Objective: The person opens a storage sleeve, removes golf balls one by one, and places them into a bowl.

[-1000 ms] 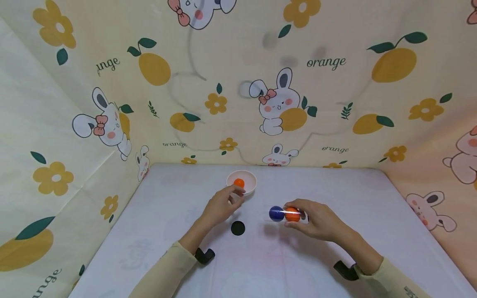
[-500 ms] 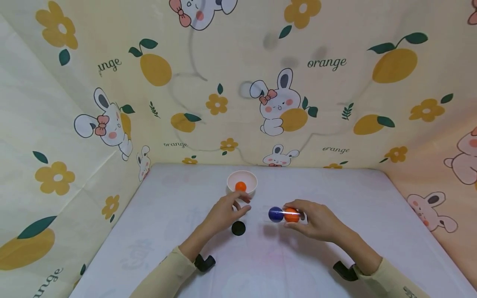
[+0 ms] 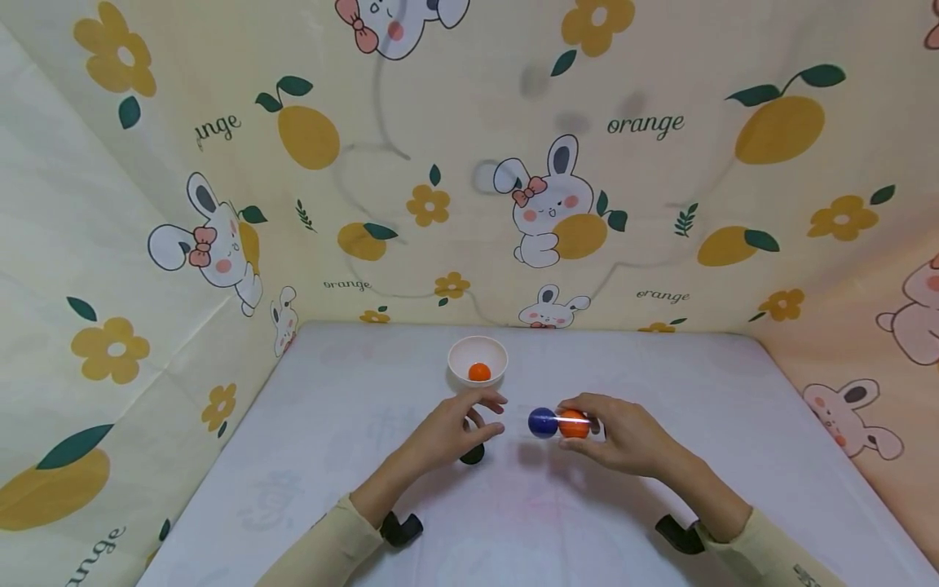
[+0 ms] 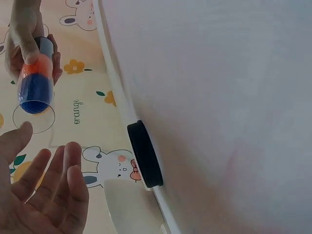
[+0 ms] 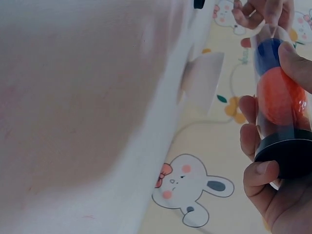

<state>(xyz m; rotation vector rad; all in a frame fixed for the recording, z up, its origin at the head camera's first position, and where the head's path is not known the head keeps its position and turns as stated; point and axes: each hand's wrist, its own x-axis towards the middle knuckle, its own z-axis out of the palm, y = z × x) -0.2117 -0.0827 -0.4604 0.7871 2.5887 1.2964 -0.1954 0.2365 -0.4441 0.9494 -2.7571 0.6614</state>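
My right hand (image 3: 623,432) grips a clear tube (image 5: 280,129) with a black end cap (image 5: 292,155) at the palm end. Inside the tube a blue ball (image 3: 543,422) sits nearest the uncapped end, with an orange ball (image 3: 575,423) behind it. My left hand (image 3: 451,428) hovers left of that end, fingers apart and loosely bent, holding nothing. Under its thumb a black round lid (image 3: 473,455) lies on the table, partly hidden in the head view and whole in the left wrist view. Beyond the fingertips, another orange ball (image 3: 479,372) rests in a white bowl (image 3: 478,346).
The table (image 3: 557,522) has a pale cover. Behind and at both sides stands a cloth (image 3: 411,98) printed with rabbits and oranges. Each wrist carries a black strap mount, the left mount (image 3: 401,530) and the right mount (image 3: 679,534).
My left hand has drawn back from the bowl toward the tube's end, now covering part of the black lid. The orange ball in the bowl has shifted toward the near rim. My right hand stays still.
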